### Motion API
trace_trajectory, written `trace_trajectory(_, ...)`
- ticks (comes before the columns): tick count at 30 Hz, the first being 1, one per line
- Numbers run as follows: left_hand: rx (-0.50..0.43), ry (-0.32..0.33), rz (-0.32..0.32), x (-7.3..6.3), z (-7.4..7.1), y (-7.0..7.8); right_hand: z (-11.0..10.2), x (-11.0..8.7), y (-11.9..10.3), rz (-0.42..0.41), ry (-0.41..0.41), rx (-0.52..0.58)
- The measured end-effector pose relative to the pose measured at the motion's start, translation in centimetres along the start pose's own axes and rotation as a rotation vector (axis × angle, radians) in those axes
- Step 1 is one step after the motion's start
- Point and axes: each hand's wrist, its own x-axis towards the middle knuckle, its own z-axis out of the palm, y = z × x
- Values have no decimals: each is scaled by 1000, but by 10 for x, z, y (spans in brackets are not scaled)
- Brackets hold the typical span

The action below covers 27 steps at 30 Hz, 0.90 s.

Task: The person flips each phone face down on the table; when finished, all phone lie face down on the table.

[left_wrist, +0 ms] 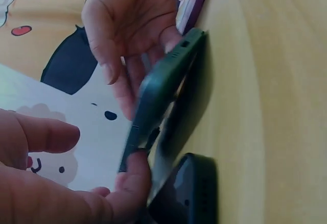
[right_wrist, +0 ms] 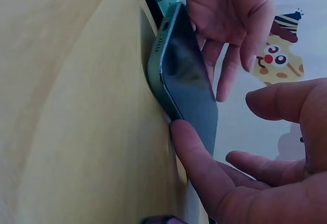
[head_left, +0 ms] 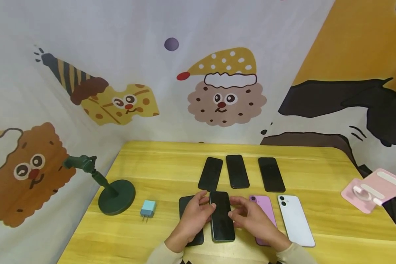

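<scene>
A person's left hand (head_left: 195,215) and right hand (head_left: 253,217) are facing each other over a slim rectangular smartphone with a glossy black screen and green sides (head_left: 222,219), at the lower centre of the frame. Fingertips are lightly touching its long sides; other digits are spreading loosely, with neither hand wrapping round it. In the wrist views it seems to be tilting slightly clear of the wood. It is probably feeling stiff, fairly light and slick, with glass that could crack; its long edges are offering the surest hold.

A flat black phone (head_left: 197,239) is lying partly beneath the left hand, and a lilac-pink phone (head_left: 264,206) partly beneath the right. Further right, a white phone (head_left: 296,221) is resting. Three dark rectangular phones (head_left: 237,171) are lying above, on a yellow wood-grain table (head_left: 340,223). A two-tone blue plug (head_left: 147,209) is sitting lower left.
</scene>
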Motion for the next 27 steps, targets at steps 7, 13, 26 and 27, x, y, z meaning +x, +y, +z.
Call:
trace_trajectory(7, -97, -29, 48, 2, 1, -12, 5, -5, 3, -14, 6, 11)
trace_trajectory(13, -178, -103, 44, 6, 2, -17, 6, -6, 2, -28, -7, 32)
trace_trajectory(26, -193, -247, -74, 15, 4, -19, 6, -7, -3, -63, -76, 61)
trace_trajectory(27, -178, -250, -76, 16, 5, -19, 6, -7, -3, -65, -77, 47)
